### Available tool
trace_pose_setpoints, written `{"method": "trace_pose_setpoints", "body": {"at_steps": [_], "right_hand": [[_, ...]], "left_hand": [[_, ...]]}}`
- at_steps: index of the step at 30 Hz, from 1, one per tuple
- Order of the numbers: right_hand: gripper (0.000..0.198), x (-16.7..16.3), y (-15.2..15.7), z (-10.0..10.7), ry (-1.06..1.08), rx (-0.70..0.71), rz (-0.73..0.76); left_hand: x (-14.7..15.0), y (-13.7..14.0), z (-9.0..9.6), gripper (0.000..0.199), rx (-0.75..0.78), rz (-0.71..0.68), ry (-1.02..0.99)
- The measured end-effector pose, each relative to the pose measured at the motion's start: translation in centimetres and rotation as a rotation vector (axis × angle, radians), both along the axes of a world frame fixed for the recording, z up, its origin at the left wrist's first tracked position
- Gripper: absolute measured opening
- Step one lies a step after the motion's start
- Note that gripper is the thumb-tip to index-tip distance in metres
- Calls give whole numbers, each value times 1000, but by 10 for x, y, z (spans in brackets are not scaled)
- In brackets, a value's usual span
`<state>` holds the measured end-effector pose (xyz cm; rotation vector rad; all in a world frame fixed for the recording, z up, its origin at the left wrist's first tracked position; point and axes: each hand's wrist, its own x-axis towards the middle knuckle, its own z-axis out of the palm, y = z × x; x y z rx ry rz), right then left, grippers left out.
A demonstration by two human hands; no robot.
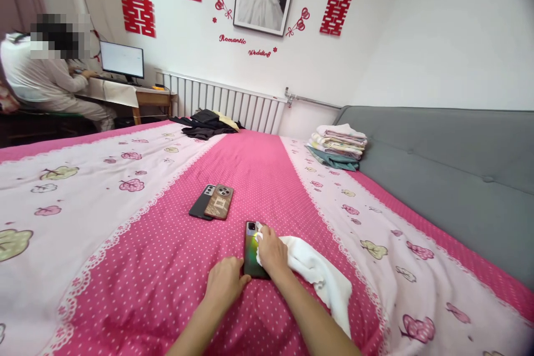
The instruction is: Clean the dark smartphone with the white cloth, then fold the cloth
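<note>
A smartphone lies back up on the pink bedspread, its back dark with a yellow-green sheen and its camera block at the far end. My left hand grips the phone's near left corner, thumb at the bottom edge and the other fingers curled beside it. Bunched in the closed fingers of my right hand is a white cloth, pressed on the phone's back. The cloth's loose end trails right across the bed. Farther off, a brown patterned phone partly overlaps a dark phone.
Dark folded clothes lie at the bed's far left, and a stack of folded fabrics stands by the grey headboard. A radiator runs along the wall. At left, a person sits at a desk with a monitor.
</note>
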<state>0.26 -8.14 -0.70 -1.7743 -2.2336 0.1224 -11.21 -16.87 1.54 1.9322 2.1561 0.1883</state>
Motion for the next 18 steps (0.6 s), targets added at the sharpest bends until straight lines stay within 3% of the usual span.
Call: {"method": "trace_pose_setpoints", "body": {"at_steps": [10,18], "right_hand": [[23,4,-42,-2,-78,57,9],[18,11,-58,-1,-66,91,162]], "left_hand": [[-2,-6,-7,23,67,-37,10],[-4,-7,-11,22,92,-38,0]]}}
